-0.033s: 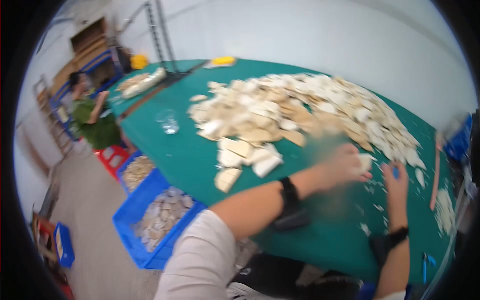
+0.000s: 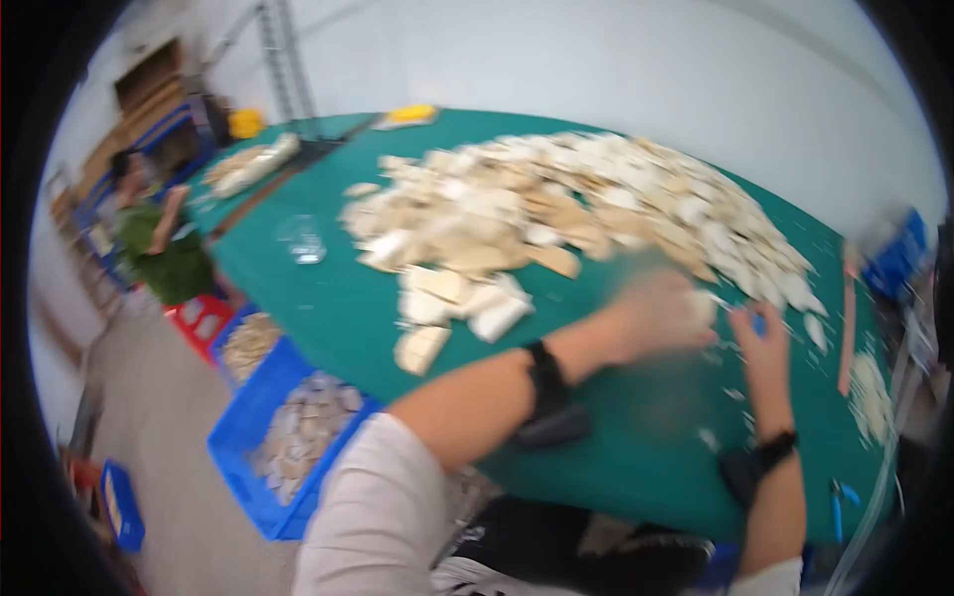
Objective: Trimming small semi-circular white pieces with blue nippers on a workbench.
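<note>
My left hand (image 2: 658, 316), smeared by motion, is closed on a flat cream piece (image 2: 702, 310) over the green table (image 2: 616, 437). Just to the right, my right hand (image 2: 763, 348) is closed in a pinch, close to that piece. A spot of blue shows among its fingers, but what they grip is too small to make out. Small white shavings (image 2: 733, 394) lie beneath my hands. Beyond them spreads a large heap of flat cream and white pieces (image 2: 477, 214), and a smaller group of cut pieces (image 2: 422, 348) lies nearer on the left.
A clear cup (image 2: 307, 246) stands left of the heap. Blue bins (image 2: 231, 467) of pieces sit beside the table's left edge. Blue-handled pliers (image 2: 838, 507) and a pink strip (image 2: 848, 328) lie at the right. A person in green (image 2: 164, 248) sits far left.
The whole view has shifted a little, so the table and heap appear farther left. My hands keep nearly the same place over the table, the left one still blurred.
</note>
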`<state>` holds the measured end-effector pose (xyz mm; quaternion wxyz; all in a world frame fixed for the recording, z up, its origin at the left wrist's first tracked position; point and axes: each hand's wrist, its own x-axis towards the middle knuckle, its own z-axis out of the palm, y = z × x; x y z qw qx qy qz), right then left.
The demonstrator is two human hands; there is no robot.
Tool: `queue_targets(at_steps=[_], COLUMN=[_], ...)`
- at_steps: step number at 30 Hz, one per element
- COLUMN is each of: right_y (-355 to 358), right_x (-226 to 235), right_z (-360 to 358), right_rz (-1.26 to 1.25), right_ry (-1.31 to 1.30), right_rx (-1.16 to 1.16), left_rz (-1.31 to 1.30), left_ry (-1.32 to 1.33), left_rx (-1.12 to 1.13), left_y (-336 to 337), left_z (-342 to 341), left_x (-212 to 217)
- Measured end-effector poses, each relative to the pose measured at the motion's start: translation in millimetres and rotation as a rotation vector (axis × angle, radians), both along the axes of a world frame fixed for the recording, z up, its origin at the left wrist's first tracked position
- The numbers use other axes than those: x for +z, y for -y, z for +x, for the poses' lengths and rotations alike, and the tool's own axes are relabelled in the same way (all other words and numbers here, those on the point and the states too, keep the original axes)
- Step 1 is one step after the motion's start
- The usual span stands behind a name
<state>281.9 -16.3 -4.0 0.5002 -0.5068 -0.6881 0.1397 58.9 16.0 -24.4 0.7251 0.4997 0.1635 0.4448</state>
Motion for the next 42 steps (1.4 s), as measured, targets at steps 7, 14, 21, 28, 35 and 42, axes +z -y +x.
queue_targets(at_steps=[7,14,21,28,35,42], right_y=[11.4,22.8,23.9,23.6,21.4,25.7], right_x=[10.5,14.8,16.0,16.4,14.3,16.2], right_z=[-28.8,-21.8,-24.8,-26.6,-26.9,-27.2], right_rz=[-0.148,-0.153,-0.137,-0.108,-0.026,-0.006], right_ry=[0.112,0.141,0.162,0.242,0.262,0.285], right_rx=[0.014,0.093,0.116,0.103,0.08,0.029], left_rz=[-0.026,0.017,0.048,0.052,0.056,0.085], left_ry=[-0.014,0.06,-0.049,-0.057,-0.089,-0.095], left_rx=[-0.083,0.075,0.04,-0.005,0.02,0.021], left_y=[24.0,30.5,27.6,26.5,24.5,26.0], left_z=[-18.6,-8.7,-13.3,-15.5,-16.9,-16.4], left_x=[24.1,27.2,24.0,23.4,24.7,24.5])
